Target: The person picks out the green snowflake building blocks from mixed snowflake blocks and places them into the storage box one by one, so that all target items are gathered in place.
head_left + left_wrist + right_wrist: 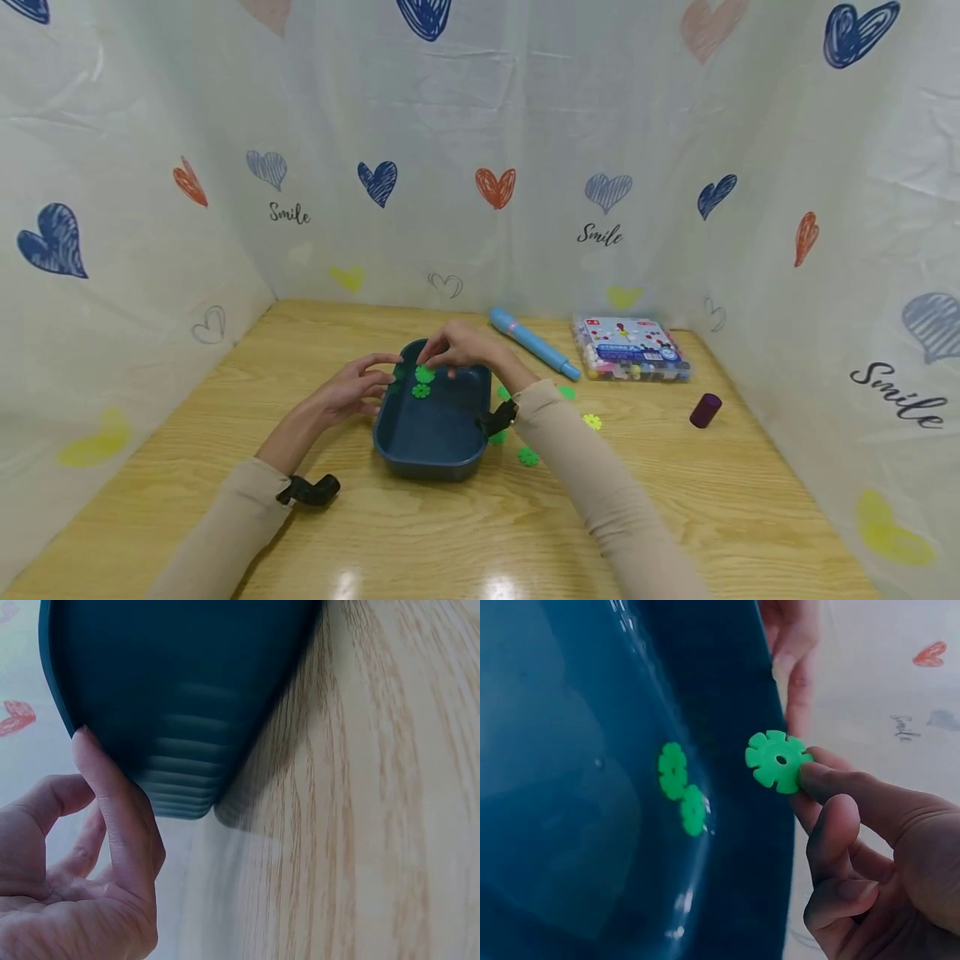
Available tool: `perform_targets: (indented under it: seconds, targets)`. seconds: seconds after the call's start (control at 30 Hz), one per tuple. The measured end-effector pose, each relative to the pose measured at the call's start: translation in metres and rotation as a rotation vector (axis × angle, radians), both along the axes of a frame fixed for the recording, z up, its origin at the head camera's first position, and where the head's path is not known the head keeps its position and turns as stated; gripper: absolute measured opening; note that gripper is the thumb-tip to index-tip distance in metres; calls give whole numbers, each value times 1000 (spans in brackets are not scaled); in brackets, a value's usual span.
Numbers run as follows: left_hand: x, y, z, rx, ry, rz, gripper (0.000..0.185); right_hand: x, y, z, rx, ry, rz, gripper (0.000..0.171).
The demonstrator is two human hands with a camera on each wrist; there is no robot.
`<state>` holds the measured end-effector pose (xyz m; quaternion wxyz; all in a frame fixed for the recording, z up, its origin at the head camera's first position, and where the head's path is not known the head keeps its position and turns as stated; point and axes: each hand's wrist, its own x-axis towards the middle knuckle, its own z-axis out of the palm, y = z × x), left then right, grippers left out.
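Note:
My right hand (463, 343) pinches a green snowflake disc (768, 771) between thumb and fingertips, above the inside of a dark blue plastic tray (431, 471). Inside the tray, a notched green disc (673, 780) lies on the bottom close to the wall, overlapping a second green disc (694, 819). At the tray's left side is my left hand (351, 388), its fingers loosely extended. In the left wrist view, one fingertip (86, 742) touches the rim while the other fingers bend away from the wall.
Several green discs (528, 456) and a yellow disc (592, 422) lie right of the tray, partly hidden by my right forearm. Farther back are a light blue tube (532, 343) and a clear box of colourful pieces (633, 350). A dark purple cylinder (706, 411) lies far right.

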<state>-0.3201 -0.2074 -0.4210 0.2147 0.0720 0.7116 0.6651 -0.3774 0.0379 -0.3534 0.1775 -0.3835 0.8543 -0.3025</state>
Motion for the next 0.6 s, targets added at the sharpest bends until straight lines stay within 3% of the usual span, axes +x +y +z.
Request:
perform_targets:
  seconds: [0.6]
  targets:
    - [1,0,0,1,0,1,49,-3,-21,-28,136,-152,-5,18]
